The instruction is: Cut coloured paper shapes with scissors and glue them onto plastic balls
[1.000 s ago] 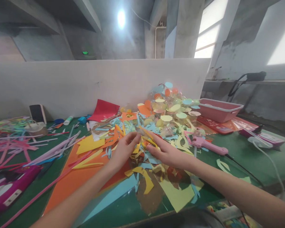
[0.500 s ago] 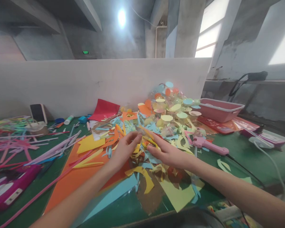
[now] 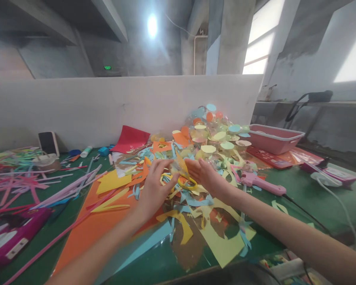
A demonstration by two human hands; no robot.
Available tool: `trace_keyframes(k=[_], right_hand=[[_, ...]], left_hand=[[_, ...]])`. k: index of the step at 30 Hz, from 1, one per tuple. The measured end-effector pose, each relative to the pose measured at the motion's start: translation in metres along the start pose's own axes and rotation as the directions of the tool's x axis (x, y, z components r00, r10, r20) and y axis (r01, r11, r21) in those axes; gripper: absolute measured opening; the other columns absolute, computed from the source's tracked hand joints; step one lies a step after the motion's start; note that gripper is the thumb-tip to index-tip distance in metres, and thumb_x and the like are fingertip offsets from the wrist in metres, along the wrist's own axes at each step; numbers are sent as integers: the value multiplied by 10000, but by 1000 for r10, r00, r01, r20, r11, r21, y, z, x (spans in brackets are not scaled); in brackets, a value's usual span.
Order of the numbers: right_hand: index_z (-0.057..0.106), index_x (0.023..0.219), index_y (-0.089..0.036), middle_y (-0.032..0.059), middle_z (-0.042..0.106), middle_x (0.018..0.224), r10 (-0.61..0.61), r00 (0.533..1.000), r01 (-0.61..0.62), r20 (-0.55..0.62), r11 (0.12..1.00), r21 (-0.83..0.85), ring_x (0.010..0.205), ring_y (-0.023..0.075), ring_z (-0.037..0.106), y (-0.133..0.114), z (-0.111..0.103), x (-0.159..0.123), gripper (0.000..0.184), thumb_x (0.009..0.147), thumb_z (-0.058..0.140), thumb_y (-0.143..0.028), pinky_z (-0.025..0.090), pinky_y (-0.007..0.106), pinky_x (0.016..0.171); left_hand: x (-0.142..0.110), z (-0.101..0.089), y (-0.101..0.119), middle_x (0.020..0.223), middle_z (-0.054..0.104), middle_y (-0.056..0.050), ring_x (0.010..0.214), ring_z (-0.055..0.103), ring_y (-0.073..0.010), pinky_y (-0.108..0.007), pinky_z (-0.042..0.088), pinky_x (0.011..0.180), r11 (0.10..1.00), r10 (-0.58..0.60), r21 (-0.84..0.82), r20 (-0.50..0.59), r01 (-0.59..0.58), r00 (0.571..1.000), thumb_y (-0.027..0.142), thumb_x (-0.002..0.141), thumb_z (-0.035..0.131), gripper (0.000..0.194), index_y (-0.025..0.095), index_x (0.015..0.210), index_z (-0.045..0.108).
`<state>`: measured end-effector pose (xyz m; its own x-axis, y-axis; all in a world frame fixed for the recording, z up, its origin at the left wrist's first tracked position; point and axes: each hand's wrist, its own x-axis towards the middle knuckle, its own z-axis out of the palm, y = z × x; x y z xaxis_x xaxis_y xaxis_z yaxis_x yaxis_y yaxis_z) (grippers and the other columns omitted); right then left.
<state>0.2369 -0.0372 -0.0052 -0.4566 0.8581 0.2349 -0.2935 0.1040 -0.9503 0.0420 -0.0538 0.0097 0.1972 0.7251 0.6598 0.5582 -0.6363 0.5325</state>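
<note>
My left hand hovers over the paper scraps with its thumb and fingers spread apart. Facing it, my right hand has its fingers stretched out, palm turned inward. Between the two hands are yellow-handled scissors, their loops low beside my right fingers; whether a finger still touches them I cannot tell. A yellow-orange paper piece stands up just above the handles, blurred. Beneath lie cut scraps of blue, yellow and orange paper, with a curved yellow strip nearer me.
A pink glue gun with a black cord lies to the right, before a pink basket. Clear balls with paper discs are heaped behind. Pink straws and a magenta device occupy the left. A phone leans on the white partition.
Both hands have loosened and their fingers have spread. My right hand was closed around the scissors' handles; now the loops show between the hands. My left thumb and fingers were pinched together before.
</note>
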Motion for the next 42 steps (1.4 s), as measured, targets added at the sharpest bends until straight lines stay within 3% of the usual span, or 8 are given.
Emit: trace_keyframes(k=[5,10,21,30,38,42], right_hand=[[505,1378,-269,38,509,1436,-5,985,-17,170,992,127,1388,213,363,-6,11,-3,610,935,324,-648,209,416,1166],[529,1349,-248,51,610,1317,4,991,-37,137,971,237,1295,223,460,-11,18,-5,583,943,333,-618,297,397,1098],[564,1294,-255,43,681,1160,50,994,-78,95,947,313,1102,226,581,-9,21,-5,551,943,325,-606,414,346,942],[587,1238,-206,70,703,1045,52,993,-83,106,944,318,976,229,626,-9,27,-5,573,931,325,-614,438,348,893],[575,1251,-245,49,700,1055,87,993,-105,78,955,279,981,238,613,-12,24,-4,590,903,338,-659,445,349,865],[581,1247,-224,45,705,1010,95,992,-116,81,946,303,872,208,612,-11,23,-4,572,939,302,-616,444,299,727]], left_hand=[[-3,3,2,1066,504,-28,906,572,-139,-297,499,874,980,148,134,-1,-146,989,293,886,601,293,229,1168,551],[-5,7,1,1071,501,-37,885,577,-139,-292,509,853,944,270,197,7,-267,963,283,880,618,330,225,1191,526],[-6,12,1,1051,530,-36,855,589,-134,-287,525,810,931,294,224,14,-290,956,269,854,649,330,214,1150,516],[-8,15,0,1066,531,-41,905,596,-156,-315,523,841,938,288,197,9,-284,958,298,870,626,320,233,1164,519],[-7,14,-3,1075,558,-50,930,608,-180,-351,525,864,942,270,203,8,-266,963,301,872,622,309,244,1168,554],[-7,14,-5,1093,553,-60,1004,601,-196,-360,518,896,926,303,229,16,-299,953,287,878,616,334,242,1200,537]])
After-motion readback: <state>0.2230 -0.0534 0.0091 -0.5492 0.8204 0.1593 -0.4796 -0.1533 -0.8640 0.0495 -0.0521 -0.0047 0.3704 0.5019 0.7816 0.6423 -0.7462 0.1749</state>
